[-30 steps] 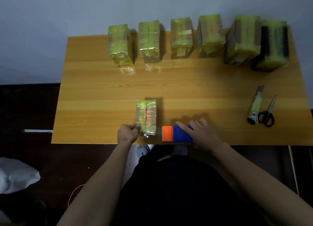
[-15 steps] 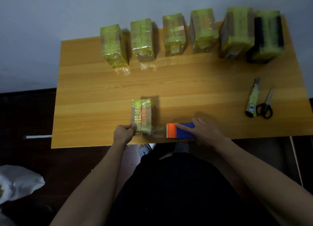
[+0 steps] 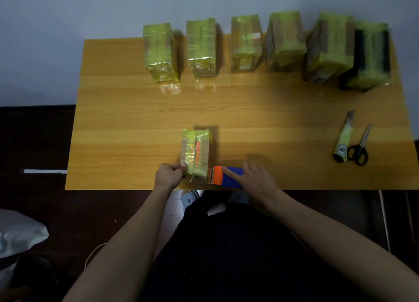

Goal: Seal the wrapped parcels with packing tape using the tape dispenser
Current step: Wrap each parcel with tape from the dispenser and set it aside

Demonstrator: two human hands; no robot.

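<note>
Wooden bench (image 3: 136, 120) seen from above, person standing at its near edge. Small yellow-green wrapped parcel (image 3: 196, 153) stands near the front edge, slightly left of centre. Left hand (image 3: 169, 176) closed, pinching the parcel's near left corner between thumb and fingers. Clear tape (image 3: 199, 179) stretches across the near end of the parcel to the tape dispenser (image 3: 226, 177), which lies on the bench just right of the parcel, orange front with toothed blade facing the parcel, blue body behind. Right hand (image 3: 254, 179) wraps over the dispenser's blue body, index finger laid along the top towards the orange part, gripping it. Six larger wrapped parcels stand in a row along the far edge of the bench against the wall: far parcels (image 3: 247, 43), the rightmost one (image 3: 369, 57) with dark sides showing under the wrap. At the right side, well apart from the hands, a utility knife (image 3: 343, 138) lies just beside black-handled scissors (image 3: 360, 146), handles touching or nearly so. Dark floor (image 3: 34, 143) below, a pale bag (image 3: 18, 233) at lower left
</note>
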